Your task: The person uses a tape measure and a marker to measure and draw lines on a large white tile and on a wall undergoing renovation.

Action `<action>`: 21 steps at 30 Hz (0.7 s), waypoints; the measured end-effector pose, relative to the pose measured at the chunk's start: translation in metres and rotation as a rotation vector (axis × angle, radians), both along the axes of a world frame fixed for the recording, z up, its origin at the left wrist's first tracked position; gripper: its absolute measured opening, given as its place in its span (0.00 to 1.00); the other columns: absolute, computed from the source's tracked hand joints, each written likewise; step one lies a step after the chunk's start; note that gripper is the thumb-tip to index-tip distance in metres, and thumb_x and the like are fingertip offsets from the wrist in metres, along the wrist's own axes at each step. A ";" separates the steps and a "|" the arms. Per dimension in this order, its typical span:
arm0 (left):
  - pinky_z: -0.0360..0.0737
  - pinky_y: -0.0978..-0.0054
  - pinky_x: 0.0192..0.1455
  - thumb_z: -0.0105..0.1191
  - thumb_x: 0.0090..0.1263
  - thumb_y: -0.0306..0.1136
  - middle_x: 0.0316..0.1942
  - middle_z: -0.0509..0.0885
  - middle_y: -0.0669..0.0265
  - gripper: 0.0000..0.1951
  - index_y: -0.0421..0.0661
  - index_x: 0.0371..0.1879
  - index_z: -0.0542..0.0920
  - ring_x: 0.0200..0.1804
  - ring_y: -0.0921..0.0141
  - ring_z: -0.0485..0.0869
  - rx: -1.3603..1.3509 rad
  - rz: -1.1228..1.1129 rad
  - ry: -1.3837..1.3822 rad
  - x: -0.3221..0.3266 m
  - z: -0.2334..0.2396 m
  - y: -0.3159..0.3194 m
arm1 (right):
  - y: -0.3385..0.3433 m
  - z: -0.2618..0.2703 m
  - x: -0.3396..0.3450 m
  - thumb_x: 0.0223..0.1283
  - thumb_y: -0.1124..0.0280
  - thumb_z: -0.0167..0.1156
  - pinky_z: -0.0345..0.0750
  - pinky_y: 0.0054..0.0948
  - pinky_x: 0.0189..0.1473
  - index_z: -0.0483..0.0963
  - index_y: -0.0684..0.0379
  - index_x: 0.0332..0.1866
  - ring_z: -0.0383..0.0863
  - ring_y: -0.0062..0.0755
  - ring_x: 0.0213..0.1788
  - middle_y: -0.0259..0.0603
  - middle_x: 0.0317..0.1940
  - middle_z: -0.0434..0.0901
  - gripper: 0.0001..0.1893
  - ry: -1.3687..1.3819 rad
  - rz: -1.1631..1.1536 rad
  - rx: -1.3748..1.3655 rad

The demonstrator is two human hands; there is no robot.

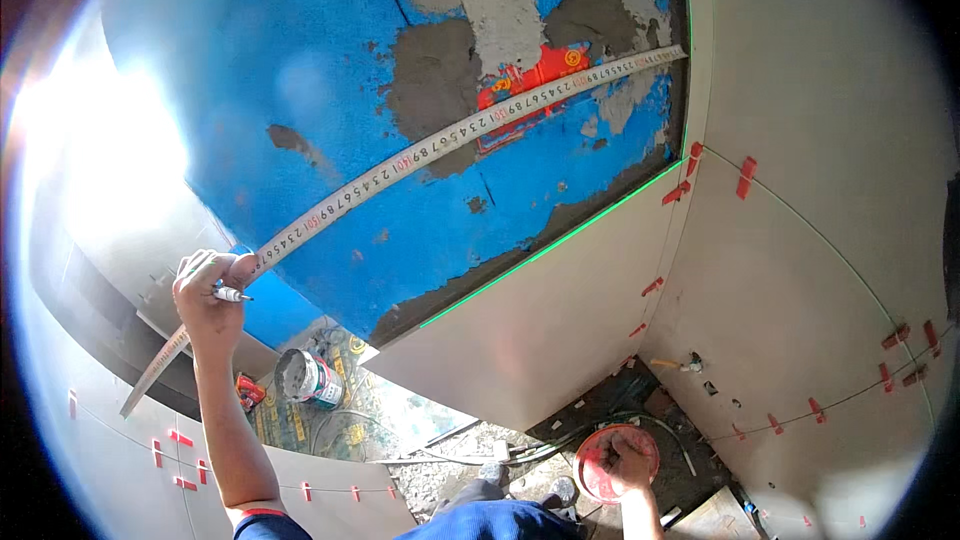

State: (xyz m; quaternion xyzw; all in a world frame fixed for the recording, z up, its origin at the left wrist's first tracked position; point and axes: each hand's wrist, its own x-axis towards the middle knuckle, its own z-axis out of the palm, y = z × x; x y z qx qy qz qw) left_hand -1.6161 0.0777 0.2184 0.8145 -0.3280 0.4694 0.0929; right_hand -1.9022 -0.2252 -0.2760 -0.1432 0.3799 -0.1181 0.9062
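Note:
My left hand (pixel 210 289) is raised against the wall, pinching a measuring tape blade (pixel 405 165) and holding a white pen (pixel 231 294) with its tip pointing right. From the hand, the tape runs up and right across a blue-coated wall (pixel 360 240) to the right corner. Its other part (pixel 154 371) hangs past the wrist, lower left. My right hand (pixel 628 465) hangs low, its fingers curled over a red bucket (pixel 592 480) in the picture. Whether it touches or grips anything cannot be told.
Green laser lines (pixel 555 247) trace the top of a large grey tile (pixel 525 337) and the corner. Red tile-levelling wedges (pixel 746 178) stick out of the joints. A mortar-filled pail (pixel 309 381) stands lower left. Hoses (pixel 555 446) lie across the rubble floor. Bright glare fills the left.

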 end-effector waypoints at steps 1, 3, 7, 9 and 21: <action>0.64 0.70 0.32 0.64 0.52 0.27 0.15 0.71 0.62 0.07 0.41 0.19 0.78 0.21 0.64 0.69 -0.007 0.028 -0.003 0.000 -0.001 0.002 | 0.000 0.000 0.001 0.65 0.71 0.57 0.82 0.33 0.36 0.77 0.62 0.43 0.82 0.32 0.36 0.39 0.37 0.81 0.07 -0.005 0.019 -0.001; 0.64 0.70 0.32 0.64 0.52 0.28 0.15 0.70 0.63 0.08 0.41 0.19 0.78 0.22 0.65 0.69 -0.014 -0.009 -0.025 0.001 0.001 0.009 | 0.002 0.010 0.000 0.66 0.70 0.56 0.82 0.33 0.39 0.78 0.62 0.45 0.81 0.30 0.39 0.38 0.38 0.81 0.08 -0.055 0.104 -0.103; 0.64 0.71 0.32 0.65 0.55 0.31 0.15 0.71 0.64 0.11 0.40 0.20 0.77 0.21 0.66 0.68 0.011 -0.034 -0.033 -0.012 -0.003 0.021 | 0.006 0.013 0.004 0.64 0.65 0.58 0.78 0.29 0.44 0.76 0.61 0.49 0.80 0.31 0.42 0.38 0.37 0.81 0.13 -0.032 0.255 -0.316; 0.63 0.71 0.32 0.65 0.55 0.31 0.15 0.72 0.64 0.11 0.40 0.19 0.77 0.20 0.67 0.67 0.000 -0.084 -0.066 -0.020 -0.011 0.032 | 0.003 0.000 0.010 0.65 0.68 0.56 0.78 0.28 0.36 0.76 0.61 0.41 0.79 0.30 0.33 0.39 0.31 0.79 0.07 0.023 0.281 -0.497; 0.65 0.71 0.30 0.66 0.48 0.35 0.12 0.74 0.71 0.08 0.48 0.17 0.80 0.19 0.69 0.70 -0.285 -0.302 0.073 -0.018 -0.114 0.114 | 0.107 0.328 0.122 0.62 0.53 0.61 0.73 0.37 0.58 0.58 0.75 0.64 0.77 0.38 0.52 0.57 0.56 0.71 0.37 -0.800 0.294 -1.169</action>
